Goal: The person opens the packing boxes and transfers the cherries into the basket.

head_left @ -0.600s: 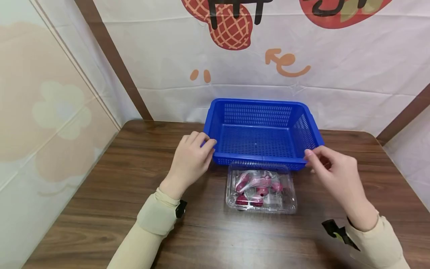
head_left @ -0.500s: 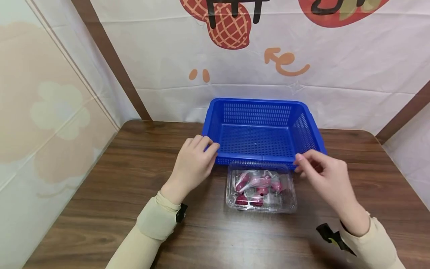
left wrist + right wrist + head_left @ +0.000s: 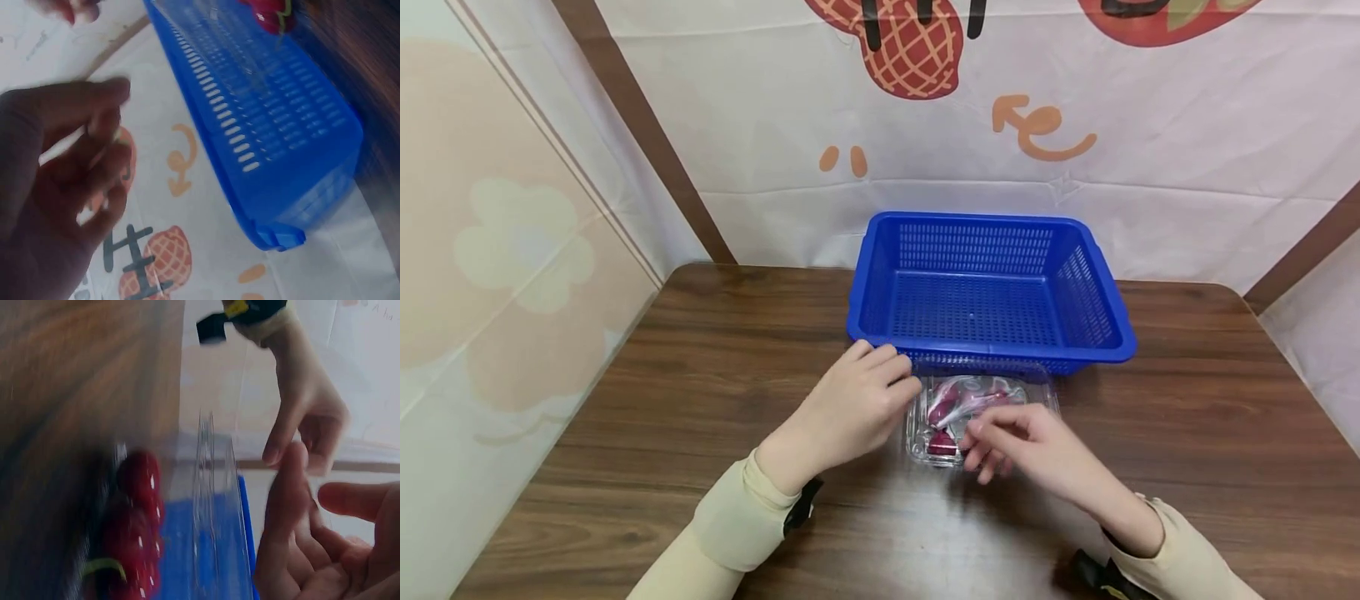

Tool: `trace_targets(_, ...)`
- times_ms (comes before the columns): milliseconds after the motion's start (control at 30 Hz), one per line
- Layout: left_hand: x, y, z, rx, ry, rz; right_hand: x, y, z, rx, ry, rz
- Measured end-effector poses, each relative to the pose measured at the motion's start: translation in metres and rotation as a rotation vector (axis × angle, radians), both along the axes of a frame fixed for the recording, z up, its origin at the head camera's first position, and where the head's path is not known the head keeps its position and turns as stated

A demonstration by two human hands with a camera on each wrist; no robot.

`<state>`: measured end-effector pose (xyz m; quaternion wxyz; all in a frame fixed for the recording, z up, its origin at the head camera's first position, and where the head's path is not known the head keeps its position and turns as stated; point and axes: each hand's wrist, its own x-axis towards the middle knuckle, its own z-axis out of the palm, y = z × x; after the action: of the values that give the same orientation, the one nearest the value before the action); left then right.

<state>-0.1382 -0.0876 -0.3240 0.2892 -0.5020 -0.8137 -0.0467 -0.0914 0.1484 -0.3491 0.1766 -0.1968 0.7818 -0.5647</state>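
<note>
A clear plastic box point(image 3: 917, 446) with its lid over the top stands on the table. Inside it are several glossy red round pieces point(image 3: 134, 531), one with a green stem-like strip beside it. Over the box's left side hovers my left hand point(image 3: 850, 412), fingers loosely bent with nothing between them. My right hand point(image 3: 1030, 450) overlaps the box's front right part in the head view and hides some of the red pieces. In the right wrist view its thumb and fingers stand apart, holding nothing.
Just behind the box sits a blue perforated basket point(image 3: 970, 310), its inside bare. A printed cloth wall point(image 3: 760, 125) rises close behind it. The brown wooden table point(image 3: 715, 375) extends to both sides.
Both hands have come off the basket's front corners and moved inward and nearer, over the clear box. The right hand has travelled farther, to the left. Basket and box stay about where they were.
</note>
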Motion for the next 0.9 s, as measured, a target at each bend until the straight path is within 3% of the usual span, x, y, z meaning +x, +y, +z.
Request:
trace_targets(133,0.006,0.002,-0.001,-0.107,-0.109,-0.085,0.006,-0.015,-0.006,-0.012,-0.114,0.173)
trace_targets(333,0.008,0.003,-0.005,-0.155,-0.196,-0.122,0.009,-0.030,-0.015,-0.043,-0.209,0.298)
trace_targets(667,0.009,0.005,-0.010,-0.192,-0.245,-0.131,0.014,-0.048,-0.028,-0.149,-0.337,0.418)
trace_targets(900,0.009,0.007,-0.014,-0.193,-0.274,-0.122,0.016,-0.058,-0.035,-0.306,-0.530,0.419)
